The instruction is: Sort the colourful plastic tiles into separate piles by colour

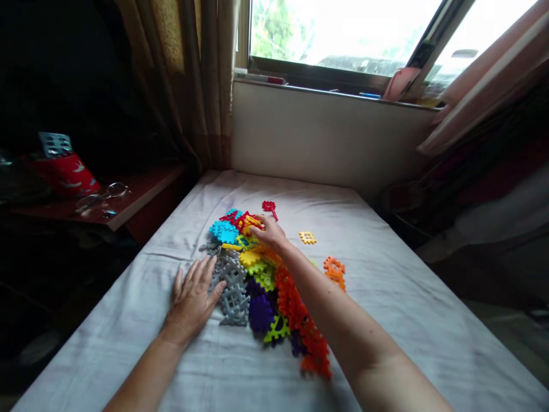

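A heap of notched plastic building pieces lies on the white cloth. My left hand rests flat with its fingers spread, at the left edge of the grey pieces. Reaching over the far side of the heap, my right hand has its fingers closed on a yellow building piece. Close by are red pieces and blue pieces. Nearer to me are lime pieces, purple pieces and orange-red pieces; my right forearm hides part of the heap.
A separate red piece, a pale yellow window piece and orange window pieces lie around the heap. Left of the bed, a wooden table bears glasses and a red container. A wall and window stand behind.
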The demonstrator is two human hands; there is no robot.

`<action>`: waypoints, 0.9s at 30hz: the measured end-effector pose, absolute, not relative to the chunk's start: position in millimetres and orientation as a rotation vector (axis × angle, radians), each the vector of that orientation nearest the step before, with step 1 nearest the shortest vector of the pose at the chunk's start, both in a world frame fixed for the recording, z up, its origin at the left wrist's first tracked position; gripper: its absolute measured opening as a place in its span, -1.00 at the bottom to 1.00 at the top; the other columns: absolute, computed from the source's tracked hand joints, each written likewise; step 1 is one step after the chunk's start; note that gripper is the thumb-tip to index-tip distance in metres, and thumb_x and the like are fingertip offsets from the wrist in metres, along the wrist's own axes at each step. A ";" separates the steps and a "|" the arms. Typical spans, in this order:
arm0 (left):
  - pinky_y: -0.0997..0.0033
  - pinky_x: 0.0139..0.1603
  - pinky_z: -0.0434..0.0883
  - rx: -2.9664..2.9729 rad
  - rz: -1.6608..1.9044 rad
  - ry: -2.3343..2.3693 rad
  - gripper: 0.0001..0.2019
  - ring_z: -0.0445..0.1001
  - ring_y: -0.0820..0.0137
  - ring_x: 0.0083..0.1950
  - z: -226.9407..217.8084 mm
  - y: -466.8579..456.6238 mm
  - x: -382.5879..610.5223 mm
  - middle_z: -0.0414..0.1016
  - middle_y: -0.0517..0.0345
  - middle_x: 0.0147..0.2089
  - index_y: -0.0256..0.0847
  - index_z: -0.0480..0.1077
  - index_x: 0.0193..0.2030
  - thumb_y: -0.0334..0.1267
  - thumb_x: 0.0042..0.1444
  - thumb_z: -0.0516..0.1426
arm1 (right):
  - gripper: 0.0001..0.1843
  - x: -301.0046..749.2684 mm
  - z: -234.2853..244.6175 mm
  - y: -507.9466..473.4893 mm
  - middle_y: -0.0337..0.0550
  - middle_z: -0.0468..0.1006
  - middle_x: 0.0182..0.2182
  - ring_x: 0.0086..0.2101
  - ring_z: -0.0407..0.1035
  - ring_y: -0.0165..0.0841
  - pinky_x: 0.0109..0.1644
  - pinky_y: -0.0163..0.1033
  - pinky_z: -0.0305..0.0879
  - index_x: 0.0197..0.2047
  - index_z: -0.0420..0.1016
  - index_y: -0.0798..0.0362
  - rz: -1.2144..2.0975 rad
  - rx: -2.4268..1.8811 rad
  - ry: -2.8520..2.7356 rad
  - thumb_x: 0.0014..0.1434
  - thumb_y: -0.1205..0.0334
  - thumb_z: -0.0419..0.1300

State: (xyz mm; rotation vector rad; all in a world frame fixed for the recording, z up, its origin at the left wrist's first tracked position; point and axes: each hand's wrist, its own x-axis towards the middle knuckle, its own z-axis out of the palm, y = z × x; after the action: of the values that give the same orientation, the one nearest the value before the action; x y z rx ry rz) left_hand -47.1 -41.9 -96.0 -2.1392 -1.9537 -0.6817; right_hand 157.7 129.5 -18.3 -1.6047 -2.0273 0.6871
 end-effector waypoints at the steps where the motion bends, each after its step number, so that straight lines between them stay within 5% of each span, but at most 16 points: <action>1: -0.13 0.44 -0.02 -2.115 -0.707 -1.990 -0.37 0.15 0.10 0.44 -94.5 -41.0 -45.7 0.21 -0.14 0.43 -0.18 0.08 0.45 0.04 0.32 -0.07 | -0.47 149.1 -10.8 121.9 -0.18 0.56 0.11 0.06 0.47 -0.25 0.15 -0.18 0.36 0.25 0.40 -0.13 0.663 -1.614 -2.043 0.22 0.05 0.21; 6: -0.15 0.43 0.00 -2.006 -0.862 -2.113 -0.23 -0.01 0.03 0.50 -87.6 -38.5 -41.4 -0.05 -0.30 0.51 -0.26 -0.07 0.49 0.11 0.26 -0.01 | -0.44 103.3 15.1 85.0 -0.09 0.58 0.07 0.04 0.47 -0.21 0.16 -0.13 0.36 0.28 0.39 -0.04 0.688 -1.510 -2.122 0.24 0.03 0.20; 12: -0.08 0.41 0.07 -2.139 -0.992 -1.970 -0.23 0.01 0.03 0.50 -84.6 -37.7 -50.3 -0.01 -0.32 0.49 -0.28 0.01 0.45 0.20 0.26 -0.07 | -0.48 142.7 24.7 39.0 -0.17 0.49 0.20 0.07 0.46 -0.28 0.17 -0.13 0.37 0.27 0.40 -0.12 0.861 -1.277 -2.032 0.25 0.07 0.21; 17: -0.13 0.44 -0.03 -2.340 -0.812 -1.908 -0.06 -0.02 0.01 0.51 -85.7 -41.5 -46.0 -0.01 -0.28 0.50 -0.22 -0.06 0.49 0.32 0.11 0.04 | -0.13 271.2 18.5 -34.6 -0.03 0.18 0.39 0.38 0.01 -0.10 0.44 0.09 -0.04 0.39 0.25 -0.09 0.704 -1.565 -2.144 0.04 -0.07 0.35; 20: -0.17 0.44 -0.04 -2.473 -0.643 -1.908 0.01 0.00 -0.02 0.51 -83.5 -47.4 -36.5 -0.01 -0.22 0.51 -0.11 -0.07 0.49 0.30 0.00 0.15 | 0.10 314.5 -4.8 -80.1 0.03 -0.04 0.46 0.43 -0.18 -0.08 0.46 0.06 -0.13 0.46 0.10 -0.08 0.775 -1.731 -2.209 -0.08 -0.10 0.42; 22: -0.18 0.44 -0.03 -2.534 -0.583 -1.907 0.00 0.03 -0.04 0.50 -79.6 -51.4 -29.8 0.02 -0.20 0.50 -0.09 -0.03 0.48 0.25 -0.03 0.20 | 0.15 315.8 -24.1 -94.9 0.02 -0.02 0.45 0.42 -0.16 -0.05 0.47 0.04 -0.13 0.44 0.15 -0.12 0.710 -1.778 -2.246 -0.18 -0.09 0.48; 27: 0.02 0.41 0.16 -2.582 -0.712 -1.910 -0.14 0.18 0.06 0.43 -70.8 -55.5 -16.9 0.14 -0.15 0.44 -0.15 0.06 0.45 0.03 0.02 0.21 | 0.00 262.2 -53.3 -71.7 0.02 0.32 0.31 0.29 0.20 -0.04 0.38 0.11 0.08 0.42 0.18 -0.09 0.529 -1.602 -2.122 -0.06 0.06 0.41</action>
State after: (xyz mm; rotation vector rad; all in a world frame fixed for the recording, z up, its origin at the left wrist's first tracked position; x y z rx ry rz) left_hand -16.9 -55.5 -70.8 -2.5817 -1.9102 -0.7125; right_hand 262.2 -71.7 -53.3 -1.6020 -2.1219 0.5286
